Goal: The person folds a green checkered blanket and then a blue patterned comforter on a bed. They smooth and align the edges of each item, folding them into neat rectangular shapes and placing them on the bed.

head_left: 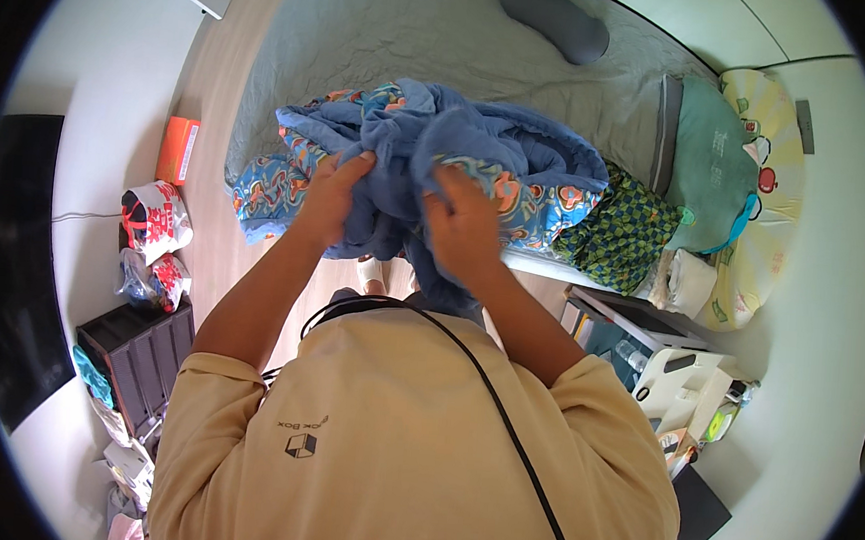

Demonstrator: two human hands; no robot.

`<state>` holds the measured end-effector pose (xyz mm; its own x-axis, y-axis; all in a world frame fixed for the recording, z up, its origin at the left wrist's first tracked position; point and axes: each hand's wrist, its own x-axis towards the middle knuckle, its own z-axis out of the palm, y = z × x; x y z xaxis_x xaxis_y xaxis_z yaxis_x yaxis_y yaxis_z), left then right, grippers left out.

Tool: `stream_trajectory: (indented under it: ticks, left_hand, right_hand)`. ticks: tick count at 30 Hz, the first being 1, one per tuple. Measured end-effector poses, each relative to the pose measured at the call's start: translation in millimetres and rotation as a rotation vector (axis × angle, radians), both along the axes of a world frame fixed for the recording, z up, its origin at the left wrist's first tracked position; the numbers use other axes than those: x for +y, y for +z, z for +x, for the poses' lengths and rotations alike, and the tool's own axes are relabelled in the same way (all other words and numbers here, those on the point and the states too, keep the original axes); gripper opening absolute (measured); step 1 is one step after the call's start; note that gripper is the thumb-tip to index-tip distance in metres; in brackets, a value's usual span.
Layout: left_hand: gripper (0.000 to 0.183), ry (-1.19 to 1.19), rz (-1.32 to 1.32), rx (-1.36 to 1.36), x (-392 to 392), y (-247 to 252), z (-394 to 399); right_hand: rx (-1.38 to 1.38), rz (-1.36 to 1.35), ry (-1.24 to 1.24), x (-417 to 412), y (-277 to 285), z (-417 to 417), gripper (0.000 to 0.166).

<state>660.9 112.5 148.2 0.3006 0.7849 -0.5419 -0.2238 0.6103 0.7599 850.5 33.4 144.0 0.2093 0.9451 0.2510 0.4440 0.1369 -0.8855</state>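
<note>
A bunched blue quilt (517, 137) with a colourful patterned face lies on the near edge of the bed (388, 41), and part of it hangs down toward my legs. My left hand (336, 195) grips a fold of the plain blue side, thumb on top. On the other side of that fold, my right hand (462, 219) holds the cloth where blue and patterned faces meet; it is slightly blurred. Some fingertips of both hands are hidden in the fabric.
A dark grey bolster (555, 19) lies far back on the bed. To the right are a green checked cloth (620, 227), a green cushion (714, 162) and a yellow pillow (773, 234). A bedside cabinet (608, 335) stands right; bags (157, 221) and an orange box (177, 150) sit left.
</note>
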Motion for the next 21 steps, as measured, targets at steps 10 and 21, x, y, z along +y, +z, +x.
stream_trajectory:
  ticks: [10,21]
  left_hand:
    - [0.046,-0.159,0.270,0.151,-13,-2,0]
    - [0.038,-0.271,0.318,0.202,-5,0,4]
  right_hand:
    - [-0.210,0.122,0.333,14,-2,-3,0.030]
    - [0.153,-0.172,0.467,34,3,38,0.020]
